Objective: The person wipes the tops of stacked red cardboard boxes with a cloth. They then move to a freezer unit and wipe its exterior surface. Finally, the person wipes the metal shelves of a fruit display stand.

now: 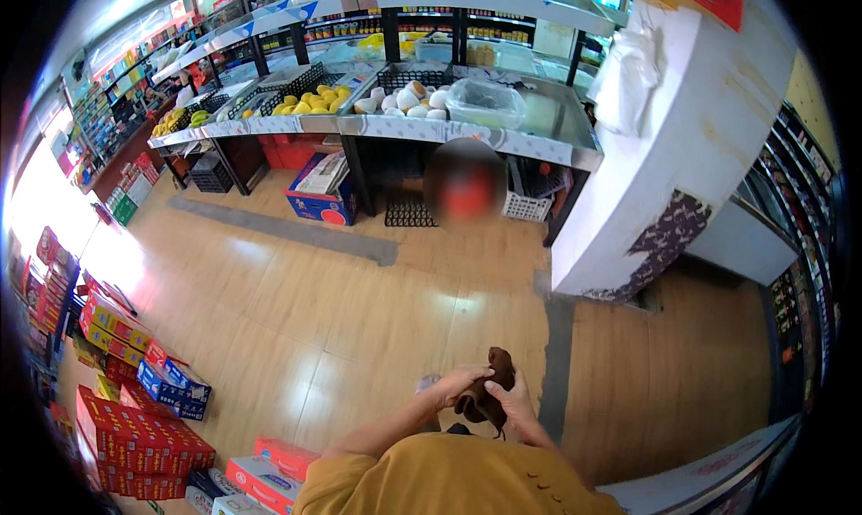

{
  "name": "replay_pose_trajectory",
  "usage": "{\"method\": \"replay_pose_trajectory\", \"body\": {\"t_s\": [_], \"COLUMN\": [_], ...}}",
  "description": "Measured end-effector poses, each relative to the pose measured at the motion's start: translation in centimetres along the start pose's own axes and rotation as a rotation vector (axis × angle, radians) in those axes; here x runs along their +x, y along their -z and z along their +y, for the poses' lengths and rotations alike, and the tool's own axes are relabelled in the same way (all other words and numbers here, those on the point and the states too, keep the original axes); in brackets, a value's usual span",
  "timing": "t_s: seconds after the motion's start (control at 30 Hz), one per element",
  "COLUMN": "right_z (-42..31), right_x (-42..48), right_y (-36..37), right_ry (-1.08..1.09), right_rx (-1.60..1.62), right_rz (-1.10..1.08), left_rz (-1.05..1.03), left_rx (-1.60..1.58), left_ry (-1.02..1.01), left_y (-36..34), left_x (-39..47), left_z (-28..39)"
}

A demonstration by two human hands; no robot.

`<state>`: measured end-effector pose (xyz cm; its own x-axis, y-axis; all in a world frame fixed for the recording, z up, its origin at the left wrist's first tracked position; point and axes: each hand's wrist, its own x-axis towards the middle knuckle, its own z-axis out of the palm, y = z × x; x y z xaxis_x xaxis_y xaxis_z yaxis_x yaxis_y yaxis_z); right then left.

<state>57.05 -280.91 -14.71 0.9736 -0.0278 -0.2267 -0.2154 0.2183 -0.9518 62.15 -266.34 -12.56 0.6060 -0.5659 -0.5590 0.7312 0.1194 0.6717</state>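
Note:
Low in the middle of the head view, my left hand and my right hand both grip a crumpled brown cloth. The cloth bunches upward between them, and a thin dark strand hangs from its lower end. My left fingers lie on its left side; my right thumb presses on its front while the other fingers go behind it. Both hands are in front of my mustard-yellow shirt, above the wood-look floor. Whether the cloth is a garment or a rag, I cannot tell.
Ahead stands a produce display with yellow fruit and foam-wrapped fruit. A white pillar rises at the right. Stacked red cartons and a red gift box sit at the lower left. Shelves line the far right.

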Motion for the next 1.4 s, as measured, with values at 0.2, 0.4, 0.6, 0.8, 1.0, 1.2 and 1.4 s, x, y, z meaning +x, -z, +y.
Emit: {"method": "replay_pose_trajectory", "body": {"t_s": [0.2,0.4,0.6,0.8,1.0,1.2,1.4], "right_z": [-4.5,-6.7,-9.0,-8.9,-14.9,-17.8,-14.1], "right_x": [7.2,13.8,21.4,31.7,38.8,45.1,51.6], "right_y": [-3.9,-5.4,-5.8,-7.4,-9.0,-8.4,-6.4], "right_ry": [-0.146,-0.323,-0.450,-0.355,-0.192,-0.169,-0.179], "right_rx": [0.035,0.238,0.569,0.439,0.208,-0.010,-0.213], "right_rz": [0.104,0.151,0.137,-0.030,0.029,0.019,-0.098], "left_rz": [-0.152,-0.151,-0.354,-0.318,-0.452,-0.292,-0.129], "left_rx": [0.257,0.027,-0.598,-0.755,-0.902,-0.772,-0.552], "left_ry": [-0.126,-0.006,-0.037,-0.065,-0.124,-0.068,-0.133], "left_y": [5.2,8.6,13.1,15.3,15.4,16.2,18.0], "left_x": [5.9,7.7,11.8,15.9,19.9,24.5,27.2], "left_z": [6.9,12.9,15.5,21.1,29.3,33.0,36.5]}}
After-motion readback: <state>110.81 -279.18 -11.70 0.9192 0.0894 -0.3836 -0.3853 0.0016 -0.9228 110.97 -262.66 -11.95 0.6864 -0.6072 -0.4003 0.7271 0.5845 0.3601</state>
